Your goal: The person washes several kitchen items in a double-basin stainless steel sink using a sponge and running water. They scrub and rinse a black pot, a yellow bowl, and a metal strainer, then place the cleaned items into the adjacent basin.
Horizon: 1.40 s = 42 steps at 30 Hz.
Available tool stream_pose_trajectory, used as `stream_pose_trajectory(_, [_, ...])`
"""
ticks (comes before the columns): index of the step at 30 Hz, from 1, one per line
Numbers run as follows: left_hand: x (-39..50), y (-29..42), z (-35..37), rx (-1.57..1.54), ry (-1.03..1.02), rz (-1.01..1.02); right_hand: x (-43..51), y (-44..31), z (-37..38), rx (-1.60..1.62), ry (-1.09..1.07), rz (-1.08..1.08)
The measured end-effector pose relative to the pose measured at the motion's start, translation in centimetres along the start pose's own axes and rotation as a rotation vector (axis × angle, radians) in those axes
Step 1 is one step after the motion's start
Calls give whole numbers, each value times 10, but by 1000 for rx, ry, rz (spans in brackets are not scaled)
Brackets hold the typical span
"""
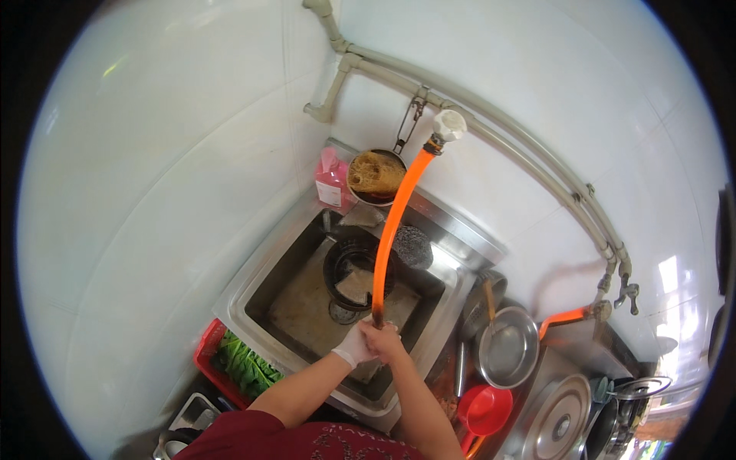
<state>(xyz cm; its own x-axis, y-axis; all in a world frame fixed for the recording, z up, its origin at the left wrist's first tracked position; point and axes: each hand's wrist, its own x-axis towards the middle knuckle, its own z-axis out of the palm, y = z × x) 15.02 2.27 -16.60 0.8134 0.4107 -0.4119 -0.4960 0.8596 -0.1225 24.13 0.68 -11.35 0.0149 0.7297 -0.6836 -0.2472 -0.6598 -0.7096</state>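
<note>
My left hand, in a thin white glove, and my right hand come together over the near edge of a steel sink. Both are at the dark lower end of an orange hose, which hangs from a white fitting on the wall pipe. The right hand's fingers close round the hose end; the left hand's fingers are partly hidden behind it. Under the hose, a dark round pan lies in the basin with a light flat piece in it. A round drain fitting shows beside the pan.
Behind the basin stand a pink bottle, a pan holding a loofah and a metal scouring pad. Leafy greens fill a red basket at left. Right of the sink are a steel pan, a red ladle and a lid.
</note>
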Motion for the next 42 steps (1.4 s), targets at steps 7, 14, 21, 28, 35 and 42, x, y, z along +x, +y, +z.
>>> stream_pose_trajectory(7, [-24,-12,-6,-188,-175,155,18,15,21,597,-232,84])
stream_pose_trajectory(14, [-29,20,16,-108,109,47,30,-5,44,-972,301,-711])
stream_pose_trajectory(21, [-59,83,52,124,577,390,35,-39,18,-1470,506,-1068])
stream_pose_trajectory(28, [-53,130,46,1168,877,770,70,-32,15,-1368,125,-852])
stream_pose_trajectory(35, [-18,163,39,2109,919,891,141,-24,46,-1511,497,-310])
stream_pose_trajectory(42, [-16,167,44,2233,1003,776,148,-56,59,-1173,29,-641])
